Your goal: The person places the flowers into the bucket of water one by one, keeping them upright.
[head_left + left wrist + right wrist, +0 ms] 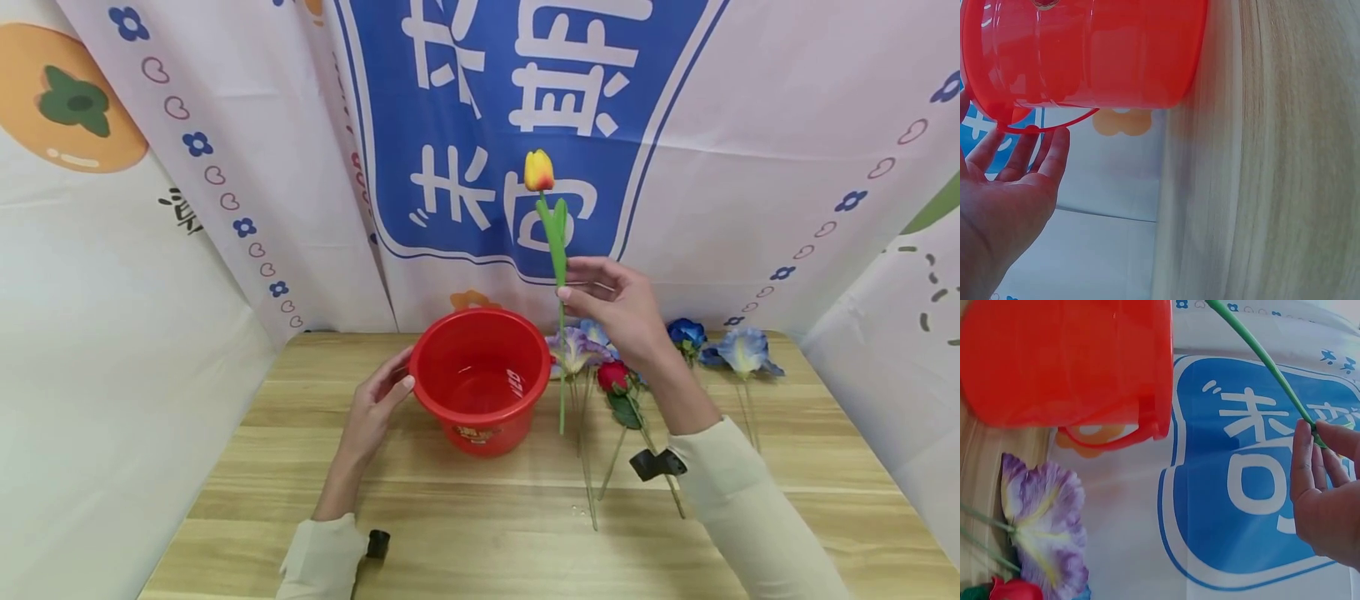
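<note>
My right hand (624, 310) pinches the green stem of a yellow and red artificial tulip (539, 171) between thumb and fingers. The tulip stands upright in the air, its stem end hanging just right of a red plastic bucket (483, 433). In the right wrist view the stem (1264, 357) runs up and left from the fingertips. My left hand (372, 406) rests its fingers and thumb against the bucket's left side near the rim. The left wrist view shows these fingertips by the thin red handle (1050, 128). Seen from above, the bucket holds nothing.
Right of the bucket lie a purple flower (576, 350), a red rose (613, 377), a dark blue flower (686, 332) and a light blue flower (742, 352), with stems toward me. They lie on a wooden table (300, 467). A printed cloth (720, 192) hangs behind.
</note>
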A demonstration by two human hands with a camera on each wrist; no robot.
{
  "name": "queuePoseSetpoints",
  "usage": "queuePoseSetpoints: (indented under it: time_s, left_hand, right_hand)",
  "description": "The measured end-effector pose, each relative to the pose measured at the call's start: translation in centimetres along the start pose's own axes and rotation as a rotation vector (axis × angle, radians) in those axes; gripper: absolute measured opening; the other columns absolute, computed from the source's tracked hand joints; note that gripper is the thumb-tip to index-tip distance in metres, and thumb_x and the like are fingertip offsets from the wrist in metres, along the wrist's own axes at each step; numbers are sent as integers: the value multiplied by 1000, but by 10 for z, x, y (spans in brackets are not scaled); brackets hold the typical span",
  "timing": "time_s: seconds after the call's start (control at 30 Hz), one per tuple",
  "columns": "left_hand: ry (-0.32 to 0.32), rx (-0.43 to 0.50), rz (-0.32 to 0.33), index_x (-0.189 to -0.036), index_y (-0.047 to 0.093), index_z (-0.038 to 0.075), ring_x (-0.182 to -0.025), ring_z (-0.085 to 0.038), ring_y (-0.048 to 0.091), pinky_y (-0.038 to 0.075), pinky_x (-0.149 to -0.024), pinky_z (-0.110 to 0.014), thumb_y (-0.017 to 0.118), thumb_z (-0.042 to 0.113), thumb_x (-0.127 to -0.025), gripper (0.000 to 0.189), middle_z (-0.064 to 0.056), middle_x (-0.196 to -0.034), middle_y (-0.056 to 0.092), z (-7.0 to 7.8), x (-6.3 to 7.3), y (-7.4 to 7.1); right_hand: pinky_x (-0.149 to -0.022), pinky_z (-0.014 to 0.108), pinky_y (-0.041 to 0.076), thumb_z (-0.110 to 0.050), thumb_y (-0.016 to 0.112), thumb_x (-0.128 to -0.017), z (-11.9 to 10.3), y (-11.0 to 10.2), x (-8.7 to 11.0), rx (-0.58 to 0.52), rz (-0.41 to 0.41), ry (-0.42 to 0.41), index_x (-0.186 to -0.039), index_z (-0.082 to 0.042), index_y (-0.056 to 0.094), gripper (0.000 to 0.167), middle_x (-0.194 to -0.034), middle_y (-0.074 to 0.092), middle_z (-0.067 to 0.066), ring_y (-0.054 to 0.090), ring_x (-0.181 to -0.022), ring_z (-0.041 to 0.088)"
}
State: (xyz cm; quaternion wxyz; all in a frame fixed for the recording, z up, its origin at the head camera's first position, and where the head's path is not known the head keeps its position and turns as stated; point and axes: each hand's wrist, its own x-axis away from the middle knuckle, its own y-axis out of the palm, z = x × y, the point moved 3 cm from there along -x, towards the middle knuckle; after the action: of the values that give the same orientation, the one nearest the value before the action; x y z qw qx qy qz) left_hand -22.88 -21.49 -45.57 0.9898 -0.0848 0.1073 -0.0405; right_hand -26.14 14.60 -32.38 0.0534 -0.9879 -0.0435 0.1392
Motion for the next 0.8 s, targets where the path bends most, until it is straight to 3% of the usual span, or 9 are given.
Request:
queuePoseSetpoints:
  time_s: [0.3, 0.6, 0.8]
  left_hand:
    - [15, 0, -3, -160, 51, 11, -133, -8, 57, 53, -105, -12, 61, 20, -110, 51, -15, -159, 56, 0, 0, 0]
    - [32, 8, -6, -159, 52, 10, -132, -6, 58, 54, -105, -13, 61, 18, -110, 51, -15, -158, 57, -2, 0, -1]
    - [20, 12, -7, -160, 52, 11, -132, -6, 58, 54, -105, -13, 61, 19, -110, 51, -14, -159, 56, -3, 0, -1]
  right_hand:
    - [-86, 32, 68, -5, 77, -98, -10, 21, -14, -119, 2, -44, -141, -1, 65, 45, -118, 75, 3, 78, -105, 16]
    - [-85, 33, 68, -2, 77, -97, -13, 42, -26, -143, 40, -88, -139, -1, 66, 43, -120, 75, 12, 76, -114, 39]
    - [-87, 34, 68, -2, 76, -98, -7, 58, -31, -151, 51, -71, -139, -2, 67, 42, -124, 73, 17, 77, -107, 26]
